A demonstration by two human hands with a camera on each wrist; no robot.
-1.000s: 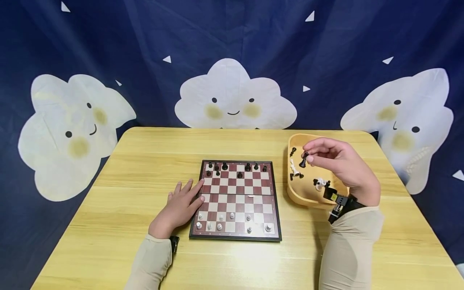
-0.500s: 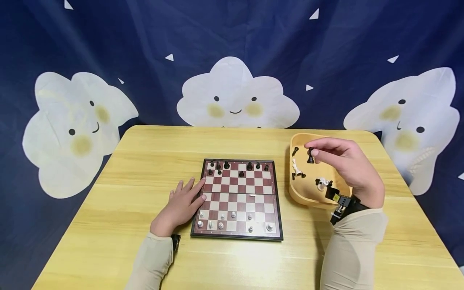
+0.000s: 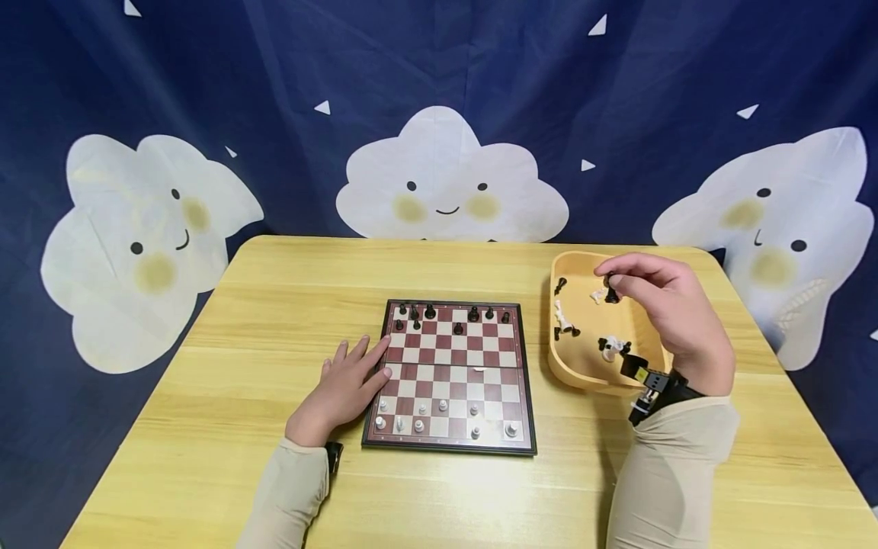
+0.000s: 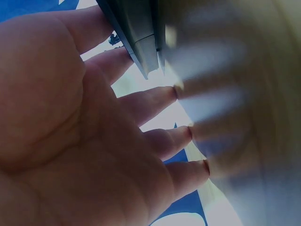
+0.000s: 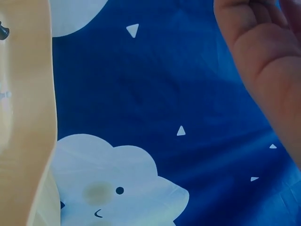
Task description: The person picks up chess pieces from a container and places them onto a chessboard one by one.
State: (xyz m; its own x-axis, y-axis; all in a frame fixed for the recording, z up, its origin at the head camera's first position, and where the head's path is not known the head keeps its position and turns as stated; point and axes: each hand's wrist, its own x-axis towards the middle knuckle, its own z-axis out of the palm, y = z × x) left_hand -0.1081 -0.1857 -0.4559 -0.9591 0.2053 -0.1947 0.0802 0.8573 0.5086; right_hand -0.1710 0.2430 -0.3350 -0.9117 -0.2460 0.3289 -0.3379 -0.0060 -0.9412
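Pinched between the thumb and index finger of my right hand (image 3: 675, 309) is a black chess piece (image 3: 612, 293), held upright over the orange-yellow tray (image 3: 564, 374). In the right wrist view only part of the palm and fingers shows, and the piece is out of sight. My left hand (image 3: 346, 387) lies with fingers spread at the left edge of the chessboard (image 3: 473, 352), thumb and index fingertip on its border. From below, in the left wrist view, the other fingertips (image 4: 170, 92) touch the tabletop. Black pieces stand along the board's far side, white pieces along its near side.
Inside the tray lie a white piece (image 3: 562, 318), a cluster of black and white pieces (image 3: 612, 348) and a black piece (image 3: 560, 285) near the far left corner. The wooden table (image 3: 274, 305) reaches back to a blue curtain (image 3: 288, 61) with cloud faces.
My right hand has moved a little to the right over the tray with the black chess piece, uncovering a white piece beneath. The left hand stays at the board's edge.
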